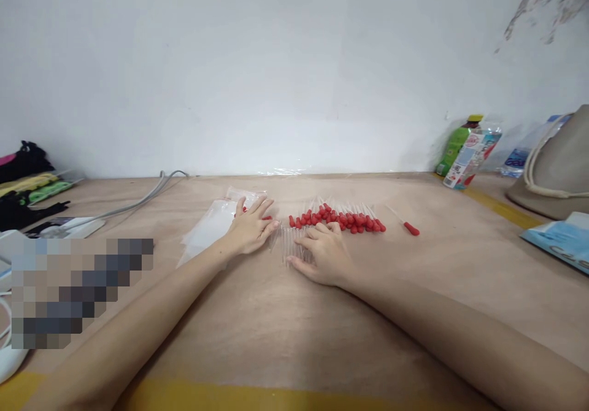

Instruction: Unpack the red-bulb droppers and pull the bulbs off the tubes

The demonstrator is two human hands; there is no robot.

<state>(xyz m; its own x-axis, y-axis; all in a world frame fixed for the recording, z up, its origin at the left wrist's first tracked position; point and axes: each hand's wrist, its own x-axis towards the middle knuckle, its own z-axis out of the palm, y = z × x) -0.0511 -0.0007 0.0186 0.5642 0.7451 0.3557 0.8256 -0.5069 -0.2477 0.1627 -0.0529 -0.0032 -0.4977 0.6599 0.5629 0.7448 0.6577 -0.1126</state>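
My left hand [252,227] lies palm down with its fingers spread, over the edge of clear plastic zip bags [209,224]. A little red shows between its fingers. Its fingertips reach the left end of a row of thin clear tubes [288,245]. Across the right part of that row rests my right hand [324,253], fingers bent and thumb apart, touching the tubes without gripping them. Just behind lies a pile of droppers [350,219] with red rubber bulbs and thin clear stems. One single dropper [411,228] sits off to the right.
Two drink bottles [472,153] lean at the back right beside a beige bag [554,159] and a blue packet [559,242]. Dark gloves [27,208] and a grey cable [138,202] lie at the left. A white wall [276,80] closes off the back.
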